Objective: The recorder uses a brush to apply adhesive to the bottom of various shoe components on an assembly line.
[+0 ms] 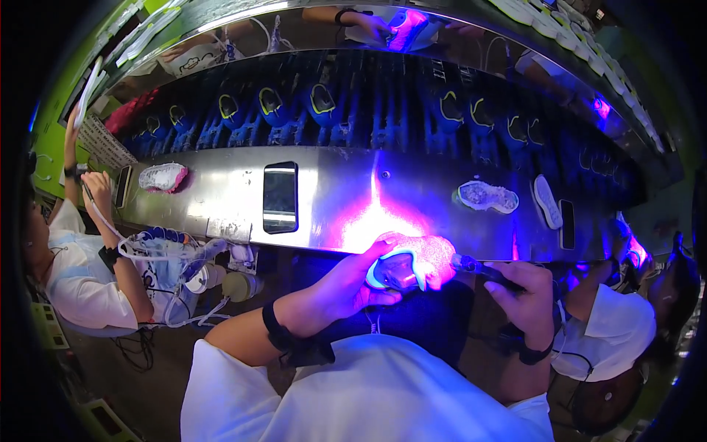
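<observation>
A shoe (436,259) glows pink under violet light at the near edge of the metal bench. My left hand (346,286) is closed around its opening, which has a pale blue rim. From the right, my right hand (527,296) grips a dark-handled brush (468,263). The brush's tip meets or almost meets the shoe's right side; glare hides the exact contact. Both of my wrists wear black bands. A bright pink-white patch of light lies on the bench just beyond the shoe.
On the metal bench (328,162) lie a phone (280,197), a shoe sole (487,197) and another sole (547,201). A pink-edged sole (163,177) is farther left. Several blue shoes stand in a dark rack behind. Co-workers sit on both sides; hoses and containers (240,286) are at left.
</observation>
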### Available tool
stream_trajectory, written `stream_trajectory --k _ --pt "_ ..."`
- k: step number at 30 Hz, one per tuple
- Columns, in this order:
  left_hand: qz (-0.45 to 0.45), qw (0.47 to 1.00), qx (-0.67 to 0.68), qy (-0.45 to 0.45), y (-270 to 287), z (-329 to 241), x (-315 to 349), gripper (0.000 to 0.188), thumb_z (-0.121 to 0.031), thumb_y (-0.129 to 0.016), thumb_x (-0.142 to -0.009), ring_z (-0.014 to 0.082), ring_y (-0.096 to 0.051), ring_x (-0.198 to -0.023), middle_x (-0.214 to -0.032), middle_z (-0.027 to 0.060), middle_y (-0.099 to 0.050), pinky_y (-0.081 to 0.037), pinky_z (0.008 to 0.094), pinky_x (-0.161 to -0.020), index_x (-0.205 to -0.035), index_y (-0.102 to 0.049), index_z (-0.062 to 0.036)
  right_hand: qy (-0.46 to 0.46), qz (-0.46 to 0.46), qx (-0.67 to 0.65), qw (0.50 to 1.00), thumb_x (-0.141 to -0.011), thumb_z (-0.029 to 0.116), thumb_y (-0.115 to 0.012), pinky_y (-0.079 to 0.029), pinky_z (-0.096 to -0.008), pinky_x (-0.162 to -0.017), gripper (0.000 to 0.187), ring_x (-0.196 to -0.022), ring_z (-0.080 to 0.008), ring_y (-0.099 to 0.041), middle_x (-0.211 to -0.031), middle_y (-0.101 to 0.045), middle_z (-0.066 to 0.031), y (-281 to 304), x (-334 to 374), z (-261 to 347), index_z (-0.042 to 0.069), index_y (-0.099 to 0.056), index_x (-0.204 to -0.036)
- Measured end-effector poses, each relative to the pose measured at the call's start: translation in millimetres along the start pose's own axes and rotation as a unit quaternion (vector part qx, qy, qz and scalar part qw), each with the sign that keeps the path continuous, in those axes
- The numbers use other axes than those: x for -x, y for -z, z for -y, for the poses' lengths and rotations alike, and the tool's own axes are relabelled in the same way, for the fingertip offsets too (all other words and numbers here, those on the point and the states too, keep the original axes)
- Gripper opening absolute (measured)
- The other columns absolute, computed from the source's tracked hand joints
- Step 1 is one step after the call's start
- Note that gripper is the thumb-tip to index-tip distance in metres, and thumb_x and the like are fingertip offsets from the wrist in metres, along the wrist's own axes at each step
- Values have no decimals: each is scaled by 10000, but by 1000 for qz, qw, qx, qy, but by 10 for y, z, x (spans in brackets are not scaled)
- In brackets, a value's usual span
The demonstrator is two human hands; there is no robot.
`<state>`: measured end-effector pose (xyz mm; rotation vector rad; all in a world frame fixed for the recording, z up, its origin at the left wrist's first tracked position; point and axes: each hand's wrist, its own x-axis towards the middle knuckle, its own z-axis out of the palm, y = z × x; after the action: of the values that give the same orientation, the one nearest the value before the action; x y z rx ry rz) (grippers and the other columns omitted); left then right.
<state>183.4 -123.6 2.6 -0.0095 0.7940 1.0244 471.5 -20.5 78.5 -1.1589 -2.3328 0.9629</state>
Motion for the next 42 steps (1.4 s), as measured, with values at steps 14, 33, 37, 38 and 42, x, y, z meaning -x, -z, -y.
stream_trajectory --k 14,33,37,38,42 --pt "146 860 394 289 -101 73 -645 949 -622 -527 -976 287 -712 -728 -1091 318 -629 -641 292 -637 -1455 -290 162 99 -41 -99 989 -768 109 -818 -398 -295 -541 324 -568 -150 -522 -688 -581 -55 -96 -665 -653 40 -766 -1081" --pt "130 896 -329 -269 -200 -448 -268 860 -31 -887 -734 185 -561 -1275 -1360 98 -601 -440 382 -1122 -1471 -449 45 67 -123 -67 988 -832 101 -796 -546 -320 -799 381 -844 -187 -721 -941 -751 -151 -685 -269 -396 15 -718 -1194" --pt "36 865 -371 -337 -122 -560 -173 886 -73 -903 -719 191 -559 -1271 -1368 107 -595 -447 383 -1103 -1472 -452 51 8 11 -101 995 -826 79 -796 -548 -330 -832 378 -883 -187 -725 -984 -759 -151 -616 3 -415 20 -722 -1192" --pt "39 884 -343 -314 -158 -585 -186 893 -66 -905 -716 195 -563 -1267 -1366 109 -597 -444 389 -1108 -1473 -447 56 -2 10 -136 991 -826 67 -792 -547 -333 -854 382 -907 -189 -726 -1011 -761 -148 -589 9 -441 20 -720 -1198" --pt "34 880 -365 -302 -114 -585 -278 921 -72 -911 -713 208 -582 -1246 -1346 118 -612 -435 401 -1120 -1483 -427 68 -21 -40 -170 984 -848 44 -764 -525 -336 -936 404 -1027 -202 -714 -1121 -748 -162 -414 -153 -506 22 -696 -1245"
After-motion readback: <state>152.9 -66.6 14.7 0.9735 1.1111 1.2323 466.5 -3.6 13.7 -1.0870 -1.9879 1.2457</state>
